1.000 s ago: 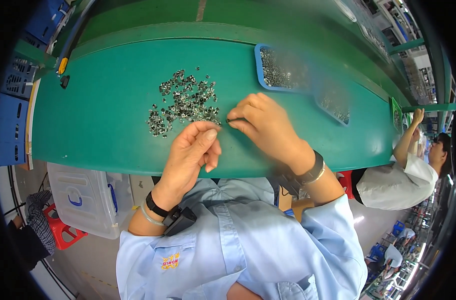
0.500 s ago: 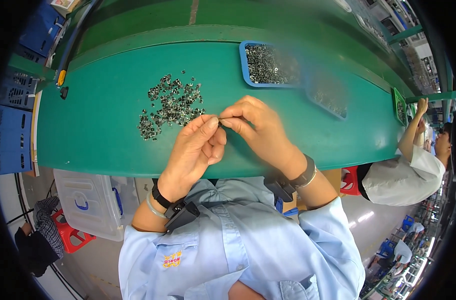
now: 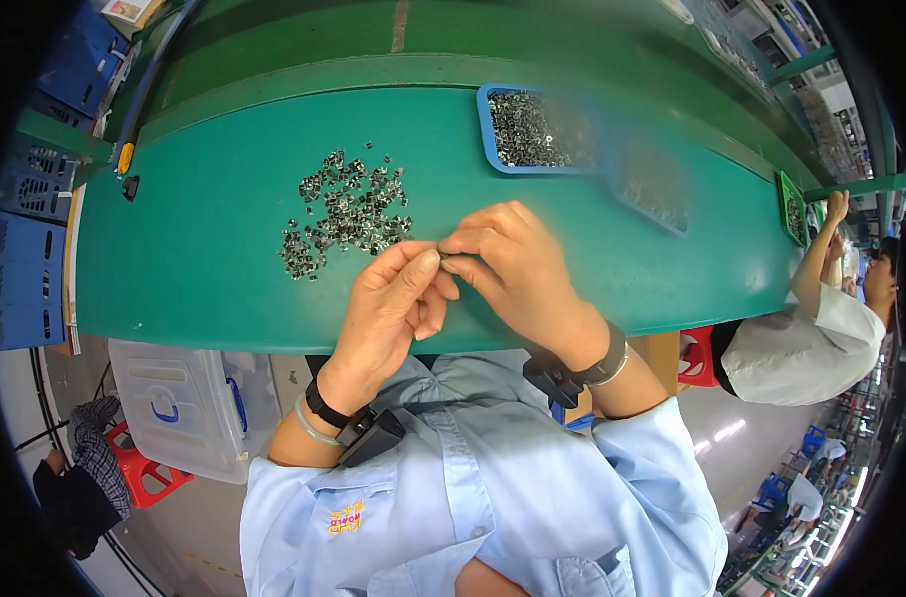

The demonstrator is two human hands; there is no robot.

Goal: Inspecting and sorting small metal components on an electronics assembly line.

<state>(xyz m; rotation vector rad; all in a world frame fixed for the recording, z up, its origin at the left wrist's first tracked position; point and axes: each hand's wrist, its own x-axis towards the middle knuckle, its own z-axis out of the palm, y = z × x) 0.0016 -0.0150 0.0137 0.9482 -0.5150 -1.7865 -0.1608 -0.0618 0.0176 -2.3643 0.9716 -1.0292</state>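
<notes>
Both my hands meet above the near part of the green table [image 3: 224, 308]. Thumb and forefinger of my left hand [image 3: 398, 289] are pinched together, its other fingers curled. My right hand [image 3: 518, 269] pinches at the same spot, fingertips touching the left ones. Between the fingertips is a tiny dark piece, mostly hidden, too small to name. Just beyond my left hand lies a loose pile of small black and silver metal parts [image 3: 359, 214]. Farther off to the right, a blue tray [image 3: 490, 129] holds many similar small parts.
A second tray [image 3: 652, 199], blurred, stands right of the blue one. At the far right are a green tray [image 3: 791, 209] and a seated co-worker [image 3: 796, 348]. Blue crates [image 3: 20, 279] stand left of the table, and a lidded clear plastic box [image 3: 175, 408] is below its edge.
Both hands have shifted slightly toward me, still pinched together at the fingertips. The pile and the trays look the same.
</notes>
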